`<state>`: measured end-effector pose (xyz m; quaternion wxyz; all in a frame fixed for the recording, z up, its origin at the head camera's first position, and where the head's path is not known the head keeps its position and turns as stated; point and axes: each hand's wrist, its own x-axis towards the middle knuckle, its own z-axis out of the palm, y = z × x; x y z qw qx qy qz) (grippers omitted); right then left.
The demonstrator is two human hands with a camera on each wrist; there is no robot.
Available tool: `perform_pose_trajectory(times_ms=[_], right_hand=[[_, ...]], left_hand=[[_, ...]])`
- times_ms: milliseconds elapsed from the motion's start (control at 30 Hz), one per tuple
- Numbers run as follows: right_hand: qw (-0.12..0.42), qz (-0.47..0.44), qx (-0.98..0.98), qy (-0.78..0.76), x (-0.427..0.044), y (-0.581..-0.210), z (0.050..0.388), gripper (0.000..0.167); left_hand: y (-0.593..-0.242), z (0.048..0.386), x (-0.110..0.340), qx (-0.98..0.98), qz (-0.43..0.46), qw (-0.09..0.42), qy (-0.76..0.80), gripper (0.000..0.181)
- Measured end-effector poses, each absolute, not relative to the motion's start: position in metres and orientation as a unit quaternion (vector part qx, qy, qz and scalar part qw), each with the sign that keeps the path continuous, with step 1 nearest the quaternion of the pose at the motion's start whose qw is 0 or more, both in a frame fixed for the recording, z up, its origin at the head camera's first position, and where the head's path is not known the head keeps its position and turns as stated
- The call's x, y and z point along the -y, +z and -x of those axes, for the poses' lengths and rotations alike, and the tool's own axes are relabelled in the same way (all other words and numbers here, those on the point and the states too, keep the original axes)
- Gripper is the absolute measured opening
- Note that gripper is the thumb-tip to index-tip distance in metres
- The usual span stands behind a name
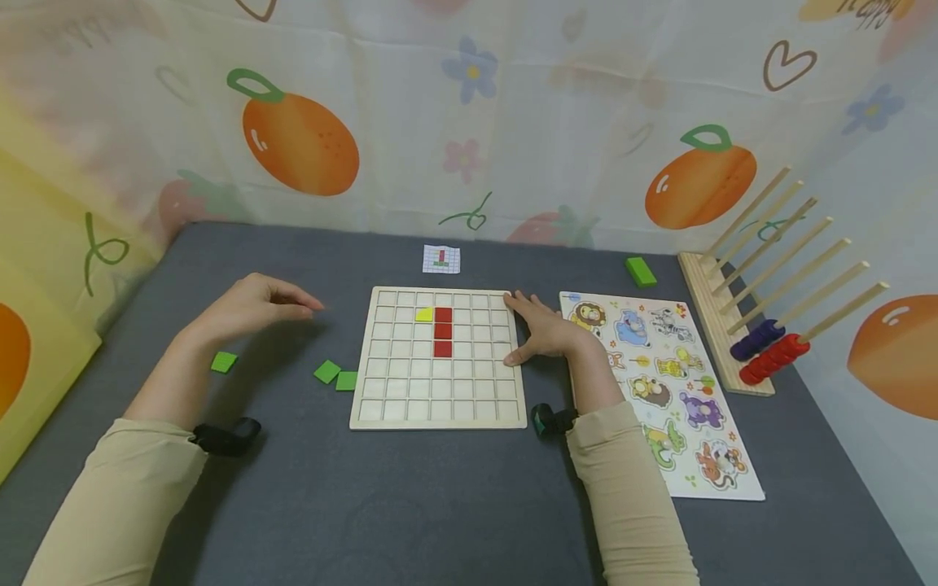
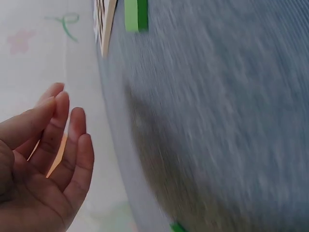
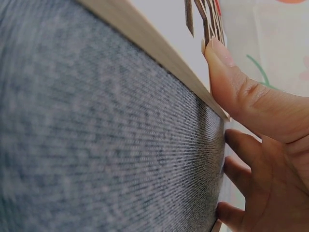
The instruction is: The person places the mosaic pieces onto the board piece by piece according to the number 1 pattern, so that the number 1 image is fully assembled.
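Note:
A wooden grid board (image 1: pixel 365 366) lies on the dark table. In its cells sit a yellow piece (image 1: pixel 424 315) and, beside it, a column of three red squares (image 1: pixel 443 331). My right hand (image 1: pixel 545 330) rests at the board's right edge, fingers spread; in the right wrist view its thumb (image 3: pixel 231 79) touches the rim. Above the table, left of the board, hovers my left hand (image 1: pixel 252 305), fingers loosely bent, with nothing visible in it. Green tiles lie near it: one (image 1: pixel 224 362) by the forearm, two others (image 1: pixel 326 372) by the board's lower left edge.
Behind the board lies a small pattern card (image 1: pixel 441 259). To the right are an animal puzzle board (image 1: pixel 663 415), a green block (image 1: pixel 641 272) and a wooden peg rack (image 1: pixel 721 325) with blue and red beads. A fruit-print curtain (image 1: pixel 410 146) hangs along the back.

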<state>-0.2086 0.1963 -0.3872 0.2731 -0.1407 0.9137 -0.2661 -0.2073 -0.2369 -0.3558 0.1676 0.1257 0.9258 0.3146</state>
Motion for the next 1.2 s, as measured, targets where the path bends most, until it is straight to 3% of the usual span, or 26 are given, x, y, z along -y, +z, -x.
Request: perform_pose_trajectory(times_ms=[200,433,833,1200], right_hand=[[0.275,0.136,-0.914,-0.265,-0.196,-0.386,0.208,0.109],[0.275,0.137,-0.914,-0.263,-0.196,-0.388,0.208,0.109],[0.277,0.135,-0.914,-0.263,-0.196,-0.386,0.207,0.108],[0.275,0.142,-0.913,-0.267,-0.196,-0.386,0.207,0.108]], left_hand=[[-0.361,0.208,0.266,-0.933,-0.124,0.175,0.290,0.036],[-0.364,0.204,0.300,-0.916,-0.131,0.235,0.297,0.043],[-0.375,0.199,0.331,-0.898,-0.134,0.288,0.304,0.056],[-0.384,0.199,0.335,-0.899,-0.169,0.265,0.306,0.044]])
